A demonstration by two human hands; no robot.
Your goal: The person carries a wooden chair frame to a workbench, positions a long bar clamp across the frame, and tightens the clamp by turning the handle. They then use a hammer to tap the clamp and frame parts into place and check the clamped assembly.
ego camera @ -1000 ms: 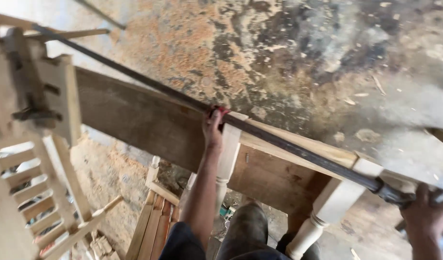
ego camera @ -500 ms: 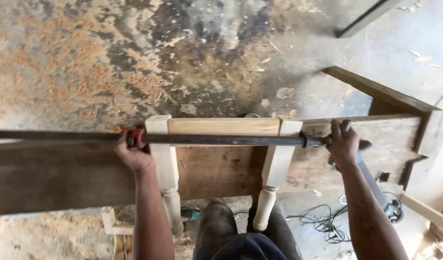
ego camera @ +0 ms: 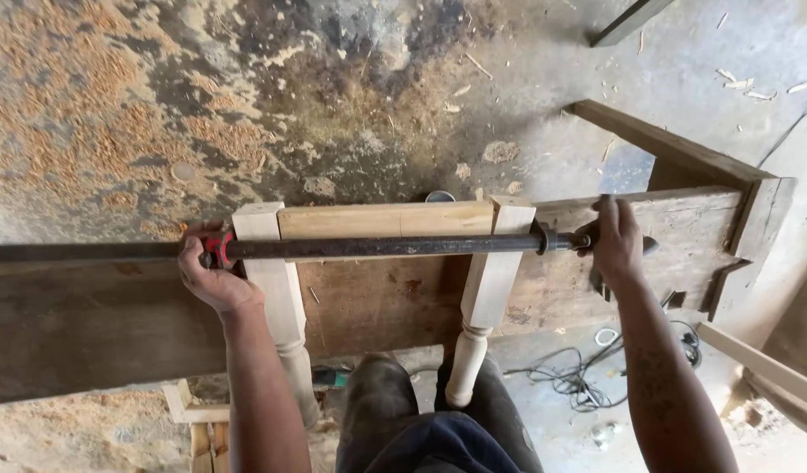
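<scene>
A long dark bar clamp (ego camera: 386, 248) lies across a pale wooden frame made of two turned legs (ego camera: 279, 298) (ego camera: 484, 302) joined by a rail (ego camera: 386, 219). The frame rests on a worn plank bench (ego camera: 97, 324). My left hand (ego camera: 212, 273) grips the clamp's red sliding jaw against the left leg. My right hand (ego camera: 615, 238) is closed around the clamp's screw handle just right of the right leg.
The concrete floor (ego camera: 202, 105) beyond the bench is covered in sawdust and wood chips. A tangle of black cable (ego camera: 579, 381) lies on the floor at my feet. Wooden slats (ego camera: 193, 420) lie lower left, and a loose batten (ego camera: 763, 363) leans at lower right.
The view has swung so the clamp now runs level across the frame. My right hand has moved in onto the handle beside the right leg; my left hand stays on the red jaw.
</scene>
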